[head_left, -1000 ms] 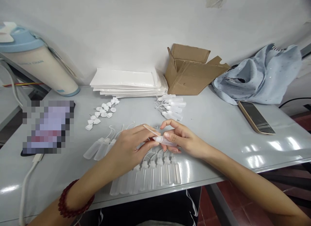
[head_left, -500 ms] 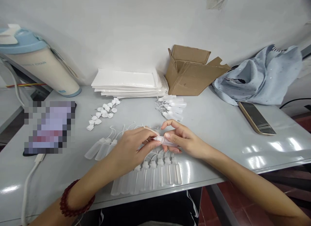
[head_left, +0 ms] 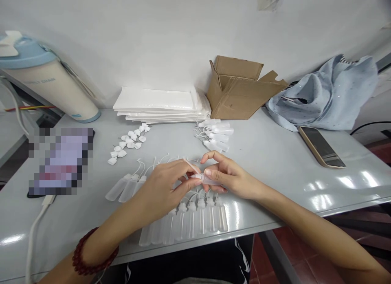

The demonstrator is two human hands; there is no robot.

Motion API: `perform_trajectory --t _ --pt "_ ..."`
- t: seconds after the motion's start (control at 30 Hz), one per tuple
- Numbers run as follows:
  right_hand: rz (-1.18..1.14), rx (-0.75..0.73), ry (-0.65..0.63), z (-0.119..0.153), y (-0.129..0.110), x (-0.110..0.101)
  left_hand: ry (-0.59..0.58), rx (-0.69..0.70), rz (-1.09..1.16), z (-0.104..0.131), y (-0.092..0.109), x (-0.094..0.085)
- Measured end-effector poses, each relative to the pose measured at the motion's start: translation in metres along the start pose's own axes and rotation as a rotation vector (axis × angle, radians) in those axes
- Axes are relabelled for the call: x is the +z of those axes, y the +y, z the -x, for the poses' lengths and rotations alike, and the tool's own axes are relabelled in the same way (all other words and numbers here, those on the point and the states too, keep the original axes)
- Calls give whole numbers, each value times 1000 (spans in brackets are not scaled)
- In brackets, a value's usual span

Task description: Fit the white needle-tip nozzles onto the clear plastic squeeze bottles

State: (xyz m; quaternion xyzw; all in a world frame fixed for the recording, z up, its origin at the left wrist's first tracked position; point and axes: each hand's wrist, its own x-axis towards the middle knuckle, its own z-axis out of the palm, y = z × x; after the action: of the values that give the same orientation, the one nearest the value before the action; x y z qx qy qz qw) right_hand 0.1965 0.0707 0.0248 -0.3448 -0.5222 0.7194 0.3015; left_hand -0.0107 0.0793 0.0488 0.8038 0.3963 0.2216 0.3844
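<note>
A small translucent squeeze bottle [head_left: 209, 179] lies nearly level between my hands, its white nozzle pointing left. My right hand [head_left: 224, 174] grips the bottle's body with thumb and fingers, the index finger curled above it. My left hand [head_left: 172, 180] pinches the white nozzle tip [head_left: 197, 176] between thumb and fingers; part of the tip is hidden. In front of my hands lies a row of similar bottles [head_left: 192, 221] with cap cords, and another row [head_left: 117, 188] is partly covered by my left hand. White needle-tipped caps [head_left: 131, 139] are scattered behind it.
Several bottles with nozzles [head_left: 218, 133] lie behind my right hand. Along the wall stand white padded envelopes [head_left: 155, 100], an open cardboard box [head_left: 241, 96] and a blue cloth bag [head_left: 326, 100]. Phones lie left [head_left: 65, 157] and right [head_left: 322, 147]; a tumbler [head_left: 55, 82] leans left.
My hands stay almost in place, still holding the bottle at its two ends. The fingers shift only slightly around the nozzle, and the view moves a little.
</note>
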Motion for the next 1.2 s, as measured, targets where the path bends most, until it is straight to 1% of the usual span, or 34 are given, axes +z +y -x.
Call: perform_trajectory --t 0.1,0.23,0.3,0.43,0.5,0.53,0.6,0.67,0.73,0.8,0.87,0.97,1.03,1.1,1.13,1.2 --pt "6 -8 -2 0 0 0 -22 -35 34 0 1 0" --pt "30 -4 16 2 -2 2 -59 -89 19 1 3 1" --pt "43 -19 30 1 -3 3 -43 -114 32 0 4 0" --pt "168 -132 135 -1 -2 0 62 -227 118 -1 4 -3" --pt "239 -192 195 -2 -2 -2 61 -260 136 -2 2 -4" --pt "261 -214 220 -2 -2 -3 54 -246 130 -2 0 -3" --pt "282 -245 265 -2 -2 -4 71 -143 64 -2 -3 0" --pt "280 -248 291 -1 -2 -4 162 27 -55 -1 -7 5" --pt "275 -216 301 0 -3 -4 272 215 -180 -2 -13 10" --pt "269 -176 307 0 -4 -3 350 371 -280 -2 -19 14" --pt "252 -142 312 0 -4 -4 382 471 -368 -3 -24 17" --pt "200 -102 308 0 -4 -5 401 535 -474 -4 -26 19" --pt "147 -92 302 -1 -4 -6 407 513 -458 -4 -23 20" --pt "109 -117 292 -1 -3 -7 378 404 -361 -3 -18 18" --pt "108 -146 282 -2 -3 -7 336 330 -300 -3 -15 16" --pt "138 -223 253 -1 -2 -6 213 198 -195 -2 -8 12"
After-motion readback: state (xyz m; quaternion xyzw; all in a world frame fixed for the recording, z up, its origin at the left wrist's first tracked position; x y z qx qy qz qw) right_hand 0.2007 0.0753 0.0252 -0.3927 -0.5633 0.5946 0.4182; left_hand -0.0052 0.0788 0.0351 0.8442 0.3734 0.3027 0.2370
